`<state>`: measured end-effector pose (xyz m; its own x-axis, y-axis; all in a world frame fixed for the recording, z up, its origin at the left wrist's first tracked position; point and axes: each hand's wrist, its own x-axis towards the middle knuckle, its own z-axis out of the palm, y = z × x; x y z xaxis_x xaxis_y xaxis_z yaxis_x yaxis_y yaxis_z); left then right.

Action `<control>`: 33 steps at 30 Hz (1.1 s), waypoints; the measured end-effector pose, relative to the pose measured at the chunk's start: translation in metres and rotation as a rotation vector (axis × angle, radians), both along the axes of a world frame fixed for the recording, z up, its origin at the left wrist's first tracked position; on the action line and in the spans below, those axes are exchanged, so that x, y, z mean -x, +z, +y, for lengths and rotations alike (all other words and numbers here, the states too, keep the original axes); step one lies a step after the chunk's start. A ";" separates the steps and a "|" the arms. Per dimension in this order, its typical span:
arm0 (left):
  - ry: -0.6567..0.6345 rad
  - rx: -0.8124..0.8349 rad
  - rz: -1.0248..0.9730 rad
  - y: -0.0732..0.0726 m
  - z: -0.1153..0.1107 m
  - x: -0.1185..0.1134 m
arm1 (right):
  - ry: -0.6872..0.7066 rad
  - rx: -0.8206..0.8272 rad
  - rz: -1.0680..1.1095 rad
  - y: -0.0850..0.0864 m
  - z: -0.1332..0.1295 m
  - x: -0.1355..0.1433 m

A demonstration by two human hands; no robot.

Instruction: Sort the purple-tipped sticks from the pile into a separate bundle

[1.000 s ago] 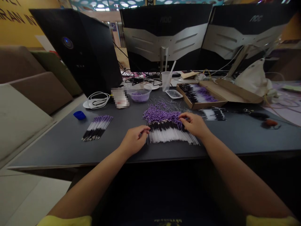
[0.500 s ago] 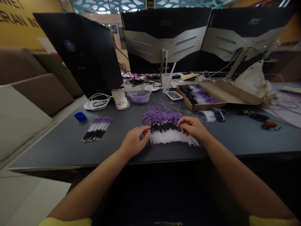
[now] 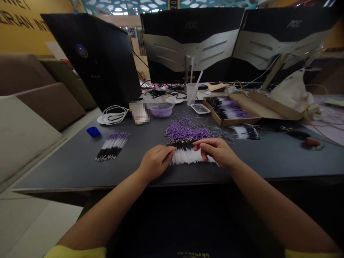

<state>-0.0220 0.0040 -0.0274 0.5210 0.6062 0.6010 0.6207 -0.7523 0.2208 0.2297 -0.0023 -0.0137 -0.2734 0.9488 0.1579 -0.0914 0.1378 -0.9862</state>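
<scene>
A dense row of thin white sticks with black ends [image 3: 188, 156] lies on the desk in front of me. Right behind it is a heap of small purple tube pieces [image 3: 185, 129]. At the row's left end, my left hand [image 3: 156, 162] is closed, thumb and forefinger pressed together; anything between them is too small to make out. My right hand [image 3: 219, 152] hovers over the right part of the row, its fingertips drawn together by the black ends in a pinch, and what it holds cannot be made out. Both hands cover some sticks.
Finished-looking purple, white and black sticks [image 3: 113, 146] lie at left beside a blue ring-like piece [image 3: 93, 132]. Behind stand a plastic tub [image 3: 161, 109], a cup with a straw [image 3: 191, 94], a small tray [image 3: 200, 108] and an open cardboard box [image 3: 239, 122]. Monitors [image 3: 190, 46] rise beyond.
My right hand has moved left across the row, nearer to my left hand. My left hand has shifted only slightly, its thumb and forefinger closing together.
</scene>
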 end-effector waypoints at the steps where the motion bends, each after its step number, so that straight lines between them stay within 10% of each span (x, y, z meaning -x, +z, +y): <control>1: -0.002 -0.035 0.028 0.000 -0.001 0.000 | 0.009 0.004 -0.003 0.001 -0.002 0.003; 33: -0.147 -0.261 0.137 -0.002 0.003 -0.003 | -0.017 -0.267 -0.143 -0.010 -0.019 0.027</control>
